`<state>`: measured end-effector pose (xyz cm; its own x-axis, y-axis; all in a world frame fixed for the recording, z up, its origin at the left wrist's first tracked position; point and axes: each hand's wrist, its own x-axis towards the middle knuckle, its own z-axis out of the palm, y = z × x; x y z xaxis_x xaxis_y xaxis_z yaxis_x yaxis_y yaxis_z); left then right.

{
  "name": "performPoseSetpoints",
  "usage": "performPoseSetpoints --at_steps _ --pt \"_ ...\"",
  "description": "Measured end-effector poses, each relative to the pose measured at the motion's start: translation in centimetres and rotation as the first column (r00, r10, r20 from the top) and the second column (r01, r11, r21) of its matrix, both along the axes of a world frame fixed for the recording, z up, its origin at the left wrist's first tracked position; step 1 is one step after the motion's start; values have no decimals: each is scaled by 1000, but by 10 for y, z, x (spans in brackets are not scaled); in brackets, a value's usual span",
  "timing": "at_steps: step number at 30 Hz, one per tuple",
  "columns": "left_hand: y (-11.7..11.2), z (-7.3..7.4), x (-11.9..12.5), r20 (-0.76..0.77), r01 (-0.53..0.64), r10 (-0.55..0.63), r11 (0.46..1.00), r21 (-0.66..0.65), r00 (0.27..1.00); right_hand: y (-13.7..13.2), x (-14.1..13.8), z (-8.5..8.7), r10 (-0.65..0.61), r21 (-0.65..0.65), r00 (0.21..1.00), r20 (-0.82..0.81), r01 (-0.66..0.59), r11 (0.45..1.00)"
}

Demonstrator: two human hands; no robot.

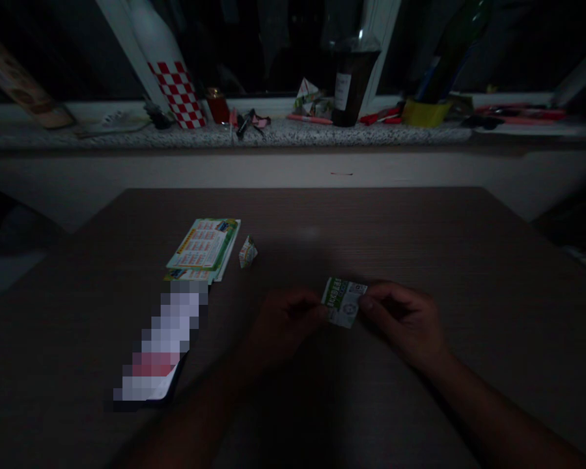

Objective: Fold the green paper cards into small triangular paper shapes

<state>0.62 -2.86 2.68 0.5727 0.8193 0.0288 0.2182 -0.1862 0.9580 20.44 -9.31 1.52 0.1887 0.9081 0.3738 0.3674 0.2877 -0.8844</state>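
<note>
A small green and white printed paper [342,302] is held just above the dark wooden table [420,234] near the middle. My left hand [283,322] pinches its left edge and my right hand [403,319] pinches its right edge, fingers curled. To the left lie a stack of printed leaflets [205,246] and a small folded paper piece [247,251]. The scene is dim.
A blurred-out flat object [161,345] lies at the table's left front. Behind the table a speckled windowsill [283,135] carries a red-and-white checked bottle [173,71], a dark bottle [351,85], a yellow cup [426,112], pens and small clutter.
</note>
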Motion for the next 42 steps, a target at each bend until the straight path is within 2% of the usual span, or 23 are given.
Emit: performPoseSetpoints --at_steps 1,2,4,6,8,10,11,13,15,17,18,20,22,23,24,25,27,30,33,36,42 --pt "0 -1 -1 -55 8 0 989 147 999 0 0 0 -13 26 1000 22 13 1000" --pt "0 -2 -2 -101 26 4 955 295 995 0 0 -1 -32 45 999 39 30 999" --pt "2 -4 -6 -158 76 13 836 543 987 0 1 0 -58 50 997 41 56 997" --pt "4 -5 -11 -179 114 21 697 708 984 -1 2 1 -52 21 998 -19 52 998" --pt "8 -4 -16 -184 127 42 577 807 982 -1 3 1 -12 -15 994 -111 11 1000" --pt "11 -3 -20 -192 135 68 491 860 979 -1 4 2 24 -49 980 -199 -35 998" --pt "12 -3 -21 -195 136 81 465 875 977 -1 3 2 28 -67 972 -234 -45 997" --pt "13 -3 -23 -204 136 105 449 883 973 0 2 4 16 -104 961 -276 -47 993" --pt "12 -3 -21 -193 116 123 463 879 973 2 -1 6 -4 -138 957 -289 -38 990" --pt "11 -2 -18 -156 51 164 515 856 974 4 -4 8 -32 -165 957 -289 -17 986" --pt "10 -2 -15 -121 -11 199 561 828 973 5 -5 8 -48 -173 955 -291 -3 985" --pt "7 -2 -10 -38 -172 273 704 689 961 5 -8 6 -78 -178 950 -302 24 984" --pt "4 -3 -4 49 -291 294 881 373 954 5 -9 2 -98 -159 949 -301 51 986" --pt "2 -4 -1 104 -286 273 947 146 956 4 -10 0 -103 -138 954 -282 66 988" --pt "1 -5 3 170 -252 260 965 -68 951 4 -11 -1 -103 -116 963 -249 76 990" --pt "0 -6 5 216 -182 236 953 -241 947 3 -11 -3 -98 -94 974 -205 81 992" --pt "-1 -7 9 231 -107 217 906 -410 948 1 -12 -3 -84 -60 990 -115 77 995" --pt "-1 -7 9 177 -96 190 895 -436 966 0 -13 -3 -112 -40 992 -54 110 993" --pt "-2 -6 5 64 -40 67 933 -358 996 1 -13 -3 -158 -28 985 -64 156 987" --pt "-3 -4 3 -96 29 -56 966 -258 994 1 -12 -5 -108 -31 993 -54 107 994" --pt "-5 0 4 -102 30 -33 999 -29 994 0 -11 -7 -20 13 1000 24 20 1000"
